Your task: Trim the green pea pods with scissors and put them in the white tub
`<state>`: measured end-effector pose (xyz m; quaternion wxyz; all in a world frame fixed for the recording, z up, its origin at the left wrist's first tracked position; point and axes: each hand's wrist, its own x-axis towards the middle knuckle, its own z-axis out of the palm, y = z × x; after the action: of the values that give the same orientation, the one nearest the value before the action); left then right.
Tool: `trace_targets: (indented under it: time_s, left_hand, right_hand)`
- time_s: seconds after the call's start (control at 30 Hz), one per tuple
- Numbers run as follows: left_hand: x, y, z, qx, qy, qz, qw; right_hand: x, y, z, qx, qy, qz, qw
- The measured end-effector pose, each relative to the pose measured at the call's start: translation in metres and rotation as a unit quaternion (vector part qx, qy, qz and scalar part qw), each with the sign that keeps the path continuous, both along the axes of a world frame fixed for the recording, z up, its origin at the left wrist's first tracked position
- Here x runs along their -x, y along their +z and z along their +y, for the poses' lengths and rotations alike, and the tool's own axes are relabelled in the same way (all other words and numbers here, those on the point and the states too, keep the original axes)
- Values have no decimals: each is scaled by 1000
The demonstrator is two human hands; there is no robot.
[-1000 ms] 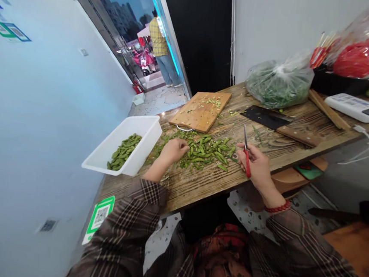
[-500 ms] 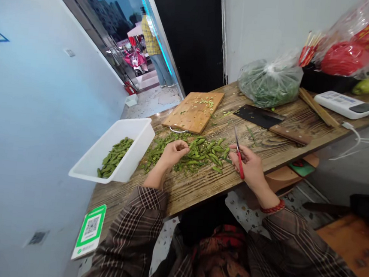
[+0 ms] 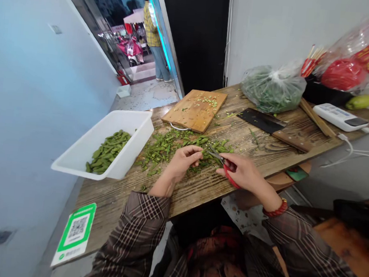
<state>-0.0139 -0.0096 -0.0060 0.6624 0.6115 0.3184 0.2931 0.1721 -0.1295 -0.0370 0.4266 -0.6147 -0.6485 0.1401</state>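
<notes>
My right hand [image 3: 241, 171] grips red-handled scissors [image 3: 231, 177] whose blades are parted and point left. Close to the blade tips, my left hand [image 3: 184, 160] pinches a green soybean pod [image 3: 204, 151], mostly covered by the fingers. Beneath and around both hands, a heap of soybean pods [image 3: 162, 147] and trimmings spreads over the wooden table [image 3: 111, 201]. More pods [image 3: 110, 151] lie inside a white plastic tub [image 3: 134, 151] to the left.
Behind the heap lies a cutting board [image 3: 188, 111] with chopped bits. A cleaver [image 3: 263, 121], a bag of greens [image 3: 271, 90] and a white power bank [image 3: 339, 116] are on the right. A QR code sign [image 3: 76, 232] stands front left. A person [image 3: 153, 32] stands by the doorway.
My right hand has swung the scissors leftward, so the blades now meet the left fingertips. My left hand has shifted slightly right and holds a pod. The view has tilted a little.
</notes>
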Motion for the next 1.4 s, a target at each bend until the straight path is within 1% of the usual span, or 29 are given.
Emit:
trace_targets:
  time_s: [0.1,0.2,0.27,0.37,0.47,0.57,0.73,0.8,0.83,0.87,0.93,1.0,1.03,1.13,1.23,1.4]
  left_hand:
    - [0,0,-3,-16,-25,-10,999]
    - [0,0,-5,-24,-46,-17,999]
    - [1,1,-6,-39,-52,-14,998]
    - [2,3,-5,-87,-65,6,994]
    - [3,3,-4,-144,-76,36,986]
    - [2,2,-3,-189,-71,65,977]
    - [2,1,0,-243,-54,92,964]
    - [2,1,1,-268,-18,98,958]
    - [3,2,2,-267,7,96,959]
    - [3,3,2,-251,32,88,963]
    - [4,5,2,-176,64,47,981]
    - [5,7,1,-75,63,-15,995]
    - [5,7,0,-29,56,-44,997]
    - [4,8,-2,66,37,-107,991]
    - [3,7,-4,106,29,-130,985]
    - [1,4,-7,123,4,-128,984]
  right_hand:
    - [11,4,6,-1,20,-17,1000]
    - [19,4,12,-14,35,-16,999]
    - [22,3,14,-24,33,-16,999]
    - [21,2,13,-29,14,-34,999]
    - [19,0,9,-16,6,-66,998]
    - [16,-2,5,-1,10,-78,997]
    - [12,-7,2,7,12,-64,998]
    - [11,-8,1,5,-15,-51,999]
    - [10,-7,0,4,-36,-44,998]
    - [9,-6,-1,3,-57,-38,998]
    - [9,-4,-2,2,-85,-29,996]
    - [11,-2,-3,-2,-85,-27,996]
    - [12,-1,-3,-6,-78,-29,996]
    - [17,-2,-1,-26,-53,-32,998]
    - [23,-6,3,-37,-30,-30,998]
    - [30,-9,10,-57,-27,-12,998]
